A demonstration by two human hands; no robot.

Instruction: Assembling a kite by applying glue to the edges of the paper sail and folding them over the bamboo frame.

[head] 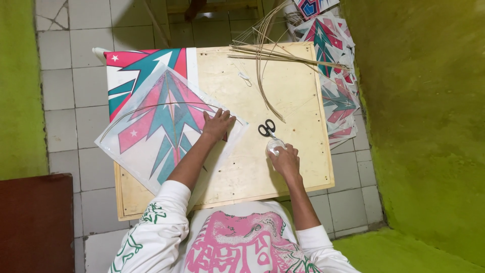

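A diamond-shaped paper kite [161, 126] printed in pink, teal and white lies on the left half of a low wooden board [298, 101]. A thin curved stick runs across it. My left hand [217, 124] presses flat on the kite's right corner, fingers spread. My right hand [285, 159] rests on a small round clear container [274, 145] near the board's middle right; its fingers curl on it. Black-handled scissors [267, 128] lie just beyond that container.
A second printed sheet [146, 63] lies under the kite at the board's back left. Thin bamboo sticks [283, 56] fan across the back edge. A stack of printed kites [336, 76] rests on the tiled floor to the right, beside a green wall. A dark brown surface [35, 222] sits at left.
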